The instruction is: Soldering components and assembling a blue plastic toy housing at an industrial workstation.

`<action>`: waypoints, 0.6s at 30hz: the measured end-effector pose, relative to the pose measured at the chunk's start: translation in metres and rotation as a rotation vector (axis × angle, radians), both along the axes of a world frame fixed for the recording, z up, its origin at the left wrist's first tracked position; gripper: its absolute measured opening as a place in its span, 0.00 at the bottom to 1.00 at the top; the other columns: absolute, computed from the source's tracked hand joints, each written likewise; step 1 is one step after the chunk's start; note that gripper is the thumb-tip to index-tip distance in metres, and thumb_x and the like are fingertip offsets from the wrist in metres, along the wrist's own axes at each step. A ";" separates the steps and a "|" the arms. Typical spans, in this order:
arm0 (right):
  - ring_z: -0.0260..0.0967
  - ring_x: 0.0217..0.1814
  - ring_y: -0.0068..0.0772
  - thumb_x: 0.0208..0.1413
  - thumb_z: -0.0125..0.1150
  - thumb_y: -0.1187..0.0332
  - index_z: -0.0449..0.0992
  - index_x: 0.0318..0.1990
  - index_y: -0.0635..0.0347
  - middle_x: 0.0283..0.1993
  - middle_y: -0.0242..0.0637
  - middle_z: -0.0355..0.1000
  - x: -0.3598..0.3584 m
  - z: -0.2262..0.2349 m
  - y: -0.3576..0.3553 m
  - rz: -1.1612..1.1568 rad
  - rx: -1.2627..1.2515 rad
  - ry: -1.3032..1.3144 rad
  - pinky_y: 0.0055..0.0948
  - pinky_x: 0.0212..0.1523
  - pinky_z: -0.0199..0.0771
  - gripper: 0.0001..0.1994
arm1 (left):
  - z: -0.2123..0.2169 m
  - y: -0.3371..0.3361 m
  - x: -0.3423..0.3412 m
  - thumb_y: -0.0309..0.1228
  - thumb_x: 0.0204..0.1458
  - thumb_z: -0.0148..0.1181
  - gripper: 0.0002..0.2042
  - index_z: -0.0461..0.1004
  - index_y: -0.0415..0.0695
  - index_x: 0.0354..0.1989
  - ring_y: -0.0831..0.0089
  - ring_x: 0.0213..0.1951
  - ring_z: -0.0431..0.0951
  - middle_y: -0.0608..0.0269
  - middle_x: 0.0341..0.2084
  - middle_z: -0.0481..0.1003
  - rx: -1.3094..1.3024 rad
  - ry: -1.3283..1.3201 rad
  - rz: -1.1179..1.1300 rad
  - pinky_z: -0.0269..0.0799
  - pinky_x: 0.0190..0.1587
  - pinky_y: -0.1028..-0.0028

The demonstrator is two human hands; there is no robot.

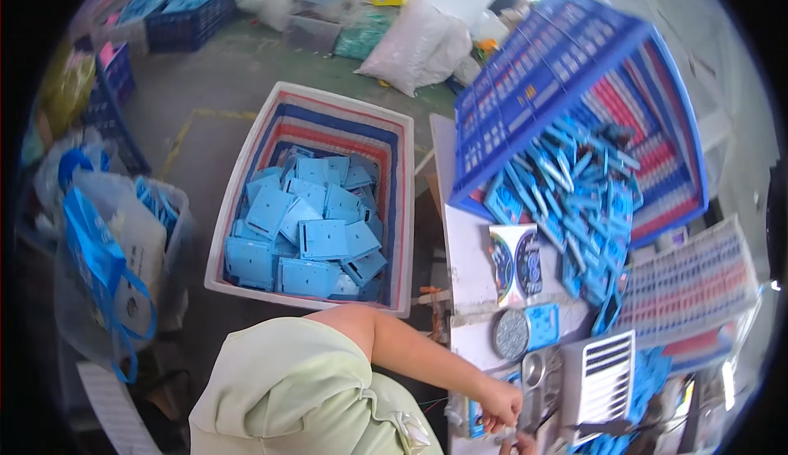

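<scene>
My left hand [501, 403] is over the workbench at the lower right, its fingers curled in. Whatever it may hold is too small to make out. Close below it, my right hand [519, 444] shows only its bent fingers at the picture's lower edge; they look pinched together, and what is in them is hidden. A blue plastic casing [476, 416] lies right beside my left hand. Behind the hands are a metal tray with round cups [535, 369], a round grey tin [512, 334] and another blue casing [542, 326].
A white crate [404, 209] full of blue casings stands on the floor. On the bench, a tilted blue crate [533, 86] spills blue pieces [574, 201]. A white slotted rack [606, 373] stands to the right. Bags [419, 45] and a clear bin [176, 233] lie around.
</scene>
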State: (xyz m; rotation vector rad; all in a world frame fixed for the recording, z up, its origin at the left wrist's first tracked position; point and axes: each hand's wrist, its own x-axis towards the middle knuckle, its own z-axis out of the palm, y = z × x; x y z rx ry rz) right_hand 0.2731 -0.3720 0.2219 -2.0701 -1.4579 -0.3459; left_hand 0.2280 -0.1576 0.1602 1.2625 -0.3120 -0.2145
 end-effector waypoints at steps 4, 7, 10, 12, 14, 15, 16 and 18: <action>0.67 0.48 0.30 0.49 0.69 0.77 0.76 0.41 0.64 0.42 0.34 0.70 0.001 -0.040 -0.028 -0.211 0.220 0.560 0.32 0.49 0.70 0.11 | 0.009 -0.003 0.005 0.35 0.61 0.59 0.15 0.75 0.31 0.41 0.67 0.23 0.84 0.50 0.24 0.81 0.098 0.030 -0.060 0.81 0.25 0.69; 0.71 0.45 0.29 0.54 0.70 0.73 0.78 0.40 0.65 0.43 0.36 0.75 0.008 -0.080 -0.038 -0.285 0.498 0.931 0.32 0.48 0.72 0.09 | 0.050 0.028 0.000 0.41 0.58 0.68 0.33 0.61 0.35 0.65 0.69 0.27 0.83 0.54 0.26 0.81 0.318 0.162 -0.213 0.79 0.27 0.72; 0.72 0.46 0.31 0.57 0.67 0.72 0.78 0.46 0.65 0.45 0.37 0.75 0.016 -0.072 -0.049 -0.178 0.793 1.271 0.34 0.46 0.73 0.11 | 0.023 0.055 0.024 0.29 0.55 0.67 0.13 0.80 0.41 0.47 0.79 0.37 0.81 0.63 0.30 0.81 0.280 0.077 0.283 0.74 0.38 0.77; 0.71 0.47 0.30 0.58 0.67 0.71 0.78 0.49 0.65 0.47 0.37 0.75 0.031 -0.077 -0.082 -0.135 0.934 1.288 0.34 0.46 0.73 0.13 | 0.019 0.049 0.052 0.27 0.53 0.66 0.07 0.82 0.40 0.40 0.76 0.32 0.80 0.63 0.28 0.80 0.659 -0.061 0.411 0.73 0.36 0.74; 0.71 0.47 0.30 0.58 0.67 0.71 0.77 0.51 0.64 0.48 0.37 0.74 0.038 -0.087 -0.105 -0.182 1.022 1.288 0.34 0.47 0.72 0.14 | 0.007 0.029 0.070 0.28 0.53 0.66 0.07 0.82 0.41 0.38 0.72 0.30 0.80 0.61 0.28 0.79 0.871 -0.187 0.370 0.74 0.36 0.70; 0.70 0.47 0.30 0.58 0.68 0.70 0.78 0.51 0.64 0.48 0.37 0.74 0.039 -0.090 -0.112 -0.208 1.019 1.275 0.34 0.47 0.72 0.14 | -0.001 0.015 0.075 0.29 0.53 0.66 0.07 0.82 0.42 0.38 0.69 0.30 0.80 0.60 0.28 0.78 0.901 -0.233 0.321 0.75 0.36 0.69; 0.70 0.47 0.30 0.58 0.69 0.70 0.78 0.50 0.64 0.48 0.37 0.73 0.031 -0.090 -0.113 -0.228 1.015 1.256 0.34 0.48 0.72 0.15 | -0.005 0.007 0.069 0.30 0.53 0.65 0.06 0.82 0.43 0.37 0.67 0.30 0.80 0.59 0.28 0.78 0.929 -0.286 0.275 0.75 0.37 0.67; 0.69 0.46 0.30 0.57 0.71 0.68 0.78 0.49 0.65 0.46 0.37 0.73 0.034 -0.083 -0.109 -0.245 0.973 1.212 0.32 0.47 0.70 0.15 | -0.017 -0.009 0.076 0.30 0.52 0.66 0.06 0.82 0.44 0.35 0.61 0.32 0.80 0.58 0.29 0.77 1.052 -0.414 0.242 0.76 0.38 0.64</action>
